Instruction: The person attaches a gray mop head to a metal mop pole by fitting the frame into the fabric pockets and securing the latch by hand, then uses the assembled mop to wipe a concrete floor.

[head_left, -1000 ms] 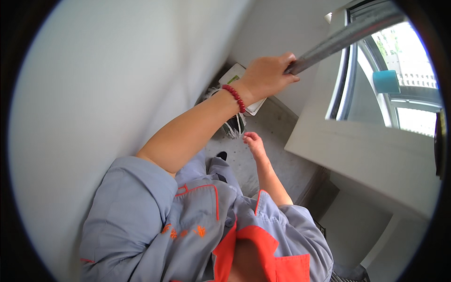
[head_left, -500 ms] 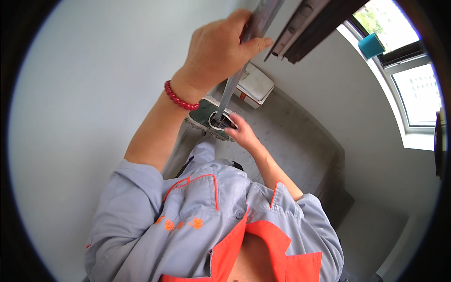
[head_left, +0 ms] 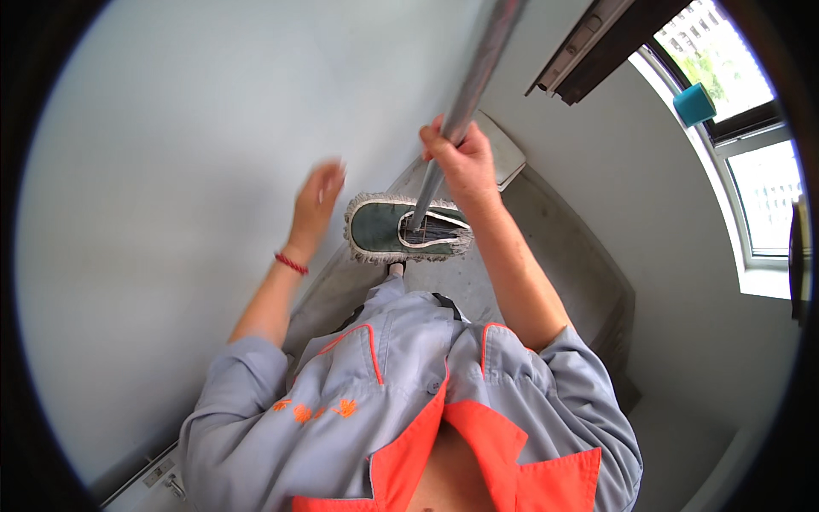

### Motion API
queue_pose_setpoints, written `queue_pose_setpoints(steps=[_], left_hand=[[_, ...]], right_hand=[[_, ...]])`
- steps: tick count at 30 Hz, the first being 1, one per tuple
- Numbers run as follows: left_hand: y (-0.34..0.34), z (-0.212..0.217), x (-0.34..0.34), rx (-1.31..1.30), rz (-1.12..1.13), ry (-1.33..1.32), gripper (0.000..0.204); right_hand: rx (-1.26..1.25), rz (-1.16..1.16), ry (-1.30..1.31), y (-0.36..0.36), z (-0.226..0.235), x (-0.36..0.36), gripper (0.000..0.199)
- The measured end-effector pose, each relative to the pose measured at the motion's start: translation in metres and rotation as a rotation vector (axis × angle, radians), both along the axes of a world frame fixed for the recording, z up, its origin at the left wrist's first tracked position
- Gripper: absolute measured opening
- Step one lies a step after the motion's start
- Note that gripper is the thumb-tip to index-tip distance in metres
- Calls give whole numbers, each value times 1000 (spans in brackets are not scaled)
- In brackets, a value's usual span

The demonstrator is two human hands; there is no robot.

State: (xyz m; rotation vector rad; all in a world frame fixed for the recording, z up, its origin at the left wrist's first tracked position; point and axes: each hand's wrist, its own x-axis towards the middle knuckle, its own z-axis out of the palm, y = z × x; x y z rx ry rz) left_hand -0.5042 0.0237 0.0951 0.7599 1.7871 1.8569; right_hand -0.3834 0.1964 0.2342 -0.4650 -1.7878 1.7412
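My right hand [head_left: 465, 166] is wrapped around the lower part of a grey metal pole [head_left: 483, 64], the handle of a flat dust mop. The mop's green cloth head [head_left: 375, 226], edged in white with a shaggy grey fringe, hangs level in front of my legs. In the opening of the cloth, dark strands and the pole's joint show. To the left of the mop, off the pole, my left hand [head_left: 317, 200] is raised near the wall. It holds nothing; its fingers are apart and a little blurred. The pole's upper end runs out of view.
A pale wall [head_left: 171, 196] stands close on my left. Behind my right hand is a white box [head_left: 503, 154] on the grey floor [head_left: 563, 230]. A dark brown frame [head_left: 610, 47] juts in at upper right. By the window, there is a teal container [head_left: 694, 105].
My left hand has let go of the pole and dropped down to the left. The right hand has risen from the mop head and taken the pole; the mop head has turned more level.
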Motion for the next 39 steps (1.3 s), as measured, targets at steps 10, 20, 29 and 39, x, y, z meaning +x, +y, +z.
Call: queue_pose_setpoints(steps=[10,20,29,39], left_hand=[[-53,-167,76,-211,-345,-853,59],[82,-100,78,-157,12,-814,33],[94,-84,64,-49,-158,-948,20],[100,-29,83,-68,-145,-1045,22]], right_hand=[[114,178,91,-33,72,-9,19],[383,222,-316,-24,67,3,16],[356,127,-503,-21,87,4,26],[391,-57,-251,-28,99,-31,22]])
